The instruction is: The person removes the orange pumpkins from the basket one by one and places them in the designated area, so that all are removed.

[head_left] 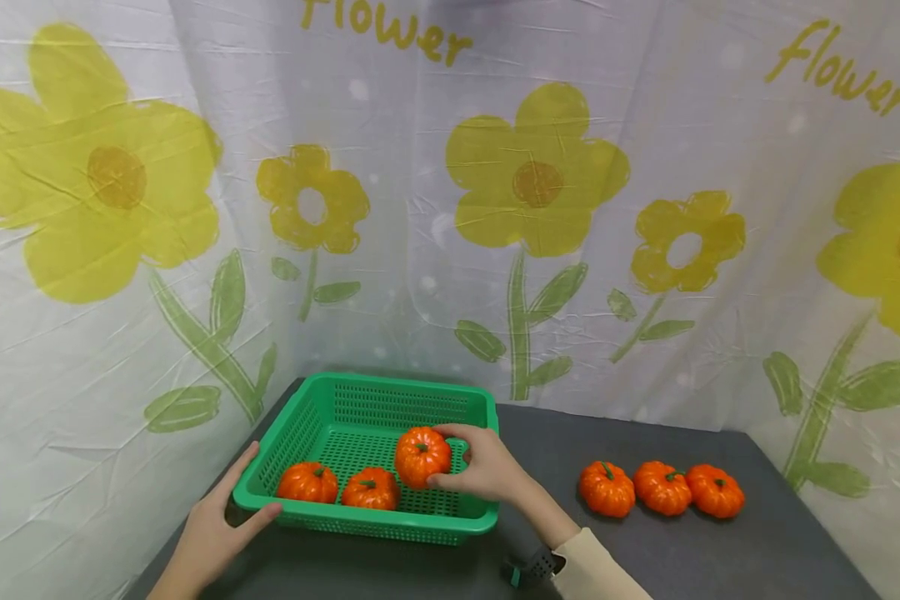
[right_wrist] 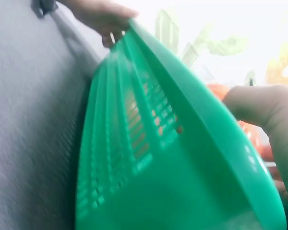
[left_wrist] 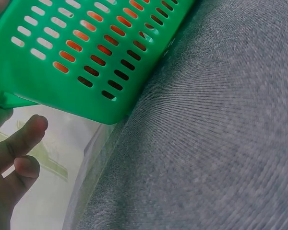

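Note:
My right hand (head_left: 487,465) grips a small orange pumpkin (head_left: 422,460) between thumb and fingers, over the right part of a green plastic basket (head_left: 382,522). Two more pumpkins lie inside along the front wall: one near the left corner (head_left: 307,483), the other beside it (head_left: 371,490). At the basket's front left corner, my left hand (head_left: 212,532) has its thumb and fingers spread against the rim, holding nothing else. The left wrist view shows these fingers (left_wrist: 26,139) beside the slotted wall (left_wrist: 101,57). In the right wrist view, the basket wall (right_wrist: 182,167) partly hides the held pumpkin.
Three orange pumpkins stand in a row on the dark grey table (head_left: 540,450), to the right of the basket: left (head_left: 607,490), middle (head_left: 662,488) and right (head_left: 716,492). A white curtain (head_left: 412,317) printed with yellow flowers hangs behind and at both sides.

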Demonstrator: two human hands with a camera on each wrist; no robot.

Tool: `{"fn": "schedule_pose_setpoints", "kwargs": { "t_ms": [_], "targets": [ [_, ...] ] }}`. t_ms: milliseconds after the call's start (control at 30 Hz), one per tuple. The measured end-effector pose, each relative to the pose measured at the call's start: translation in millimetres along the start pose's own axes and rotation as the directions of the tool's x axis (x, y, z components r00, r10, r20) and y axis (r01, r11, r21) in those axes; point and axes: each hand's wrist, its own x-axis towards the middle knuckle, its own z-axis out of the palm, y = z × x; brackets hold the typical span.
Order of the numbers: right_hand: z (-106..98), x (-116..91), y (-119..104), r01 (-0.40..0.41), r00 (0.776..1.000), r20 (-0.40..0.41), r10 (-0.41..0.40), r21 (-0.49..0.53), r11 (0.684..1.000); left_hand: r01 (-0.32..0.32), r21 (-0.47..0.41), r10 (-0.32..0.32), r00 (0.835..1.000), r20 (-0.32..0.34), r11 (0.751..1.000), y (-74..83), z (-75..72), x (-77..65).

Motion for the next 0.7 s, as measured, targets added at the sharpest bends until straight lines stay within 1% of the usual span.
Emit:
{"fn": "schedule_pose_setpoints", "kwargs": {
  "t_ms": [167, 467, 700],
  "targets": [
    [6.0, -6.6, -5.5, -0.028, 0.996, -0.083, 0.032, 0.042, 0.999, 0.007, 0.002, -0.007, 1.0, 0.004, 1.0, 2.1, -1.5, -0.3],
    [6.2, -17.2, -12.5, -0.082, 0.982, -0.16, 0.101, 0.119, 0.989, 0.016, 0.003, -0.016, 1.0, 0.014, 1.0, 4.7, -2.6, -0.9],
    [5.2, -23.1, -17.0, -0.098, 0.965, -0.227, 0.128, 0.139, 0.985, 0.017, 0.002, -0.017, 1.0, 0.013, 1.0, 3.5, -1.9, -0.2]
  ]
}}
